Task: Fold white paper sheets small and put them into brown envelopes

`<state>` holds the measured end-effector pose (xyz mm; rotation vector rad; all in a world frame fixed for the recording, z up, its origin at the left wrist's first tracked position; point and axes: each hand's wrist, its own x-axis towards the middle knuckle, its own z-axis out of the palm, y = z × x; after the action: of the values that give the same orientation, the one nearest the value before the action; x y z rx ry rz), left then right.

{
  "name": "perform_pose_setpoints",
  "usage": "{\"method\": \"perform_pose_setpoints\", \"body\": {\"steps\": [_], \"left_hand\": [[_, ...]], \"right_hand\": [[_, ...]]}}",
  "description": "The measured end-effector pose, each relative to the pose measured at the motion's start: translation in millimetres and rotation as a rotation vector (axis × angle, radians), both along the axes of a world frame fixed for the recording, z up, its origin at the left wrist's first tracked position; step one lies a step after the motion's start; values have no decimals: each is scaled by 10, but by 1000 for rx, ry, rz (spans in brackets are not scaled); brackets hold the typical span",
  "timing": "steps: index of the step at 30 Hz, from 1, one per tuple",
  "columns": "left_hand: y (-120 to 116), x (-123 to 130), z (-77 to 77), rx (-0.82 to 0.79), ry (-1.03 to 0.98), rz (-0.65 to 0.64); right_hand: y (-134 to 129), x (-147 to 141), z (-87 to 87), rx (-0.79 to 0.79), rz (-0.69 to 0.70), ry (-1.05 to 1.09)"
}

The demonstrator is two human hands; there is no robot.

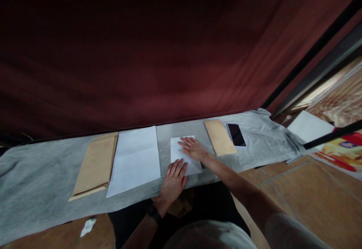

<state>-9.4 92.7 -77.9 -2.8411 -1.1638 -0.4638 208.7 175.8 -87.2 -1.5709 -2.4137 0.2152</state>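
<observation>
A small folded sheet of white paper [178,149] lies on the grey cloth in front of me. My left hand [174,179] rests with its fingers stretched over the paper's lower left edge. Flat on the upper right part of the same paper lies my right hand [194,149], fingers spread. Left of them is a stack of larger white sheets [135,158], and beyond it a stack of brown envelopes [96,162]. One more brown envelope [220,138] lies to the right of my right hand.
A phone [236,135] with a dark screen lies right of the single envelope. Grey cloth [42,173] covers the narrow table. A dark red curtain [158,72] hangs behind it. On the floor are a white scrap [88,227] and, at right, a colourful box [342,153].
</observation>
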Motion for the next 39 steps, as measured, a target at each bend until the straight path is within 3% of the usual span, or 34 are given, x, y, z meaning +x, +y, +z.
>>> {"method": "perform_pose_setpoints", "body": {"steps": [3, 7, 9, 11, 15, 18, 21, 26, 32, 39], "left_hand": [[5, 1, 3, -27, -11, -11], [19, 28, 24, -107, -84, -11], [21, 31, 119, -196, -210, 36], [16, 16, 310, -337, -427, 122], [22, 0, 836, -710, -949, 280], [78, 87, 1080, -921, -1393, 389], [122, 216, 1080, -1160, -1727, 449], [49, 218, 934, -1439, -1859, 641], [52, 43, 981, -1440, -1699, 572], [118, 118, 1058, -1546, -1817, 582]], "right_hand": [[167, 114, 44, -36, -99, 16], [314, 189, 133, -152, -264, 516], [306, 244, 165, -168, -326, 719], [224, 336, 193, -161, -380, 806], [-89, 541, 281, -195, -465, 1008], [-334, 562, 386, -390, -456, 1337], [-531, 439, 462, -700, -431, 1711], [-767, 163, 410, -1036, -413, 1775], [-898, 55, 354, -1055, -266, 1769], [-924, -216, 387, -1035, -207, 1875]]}}
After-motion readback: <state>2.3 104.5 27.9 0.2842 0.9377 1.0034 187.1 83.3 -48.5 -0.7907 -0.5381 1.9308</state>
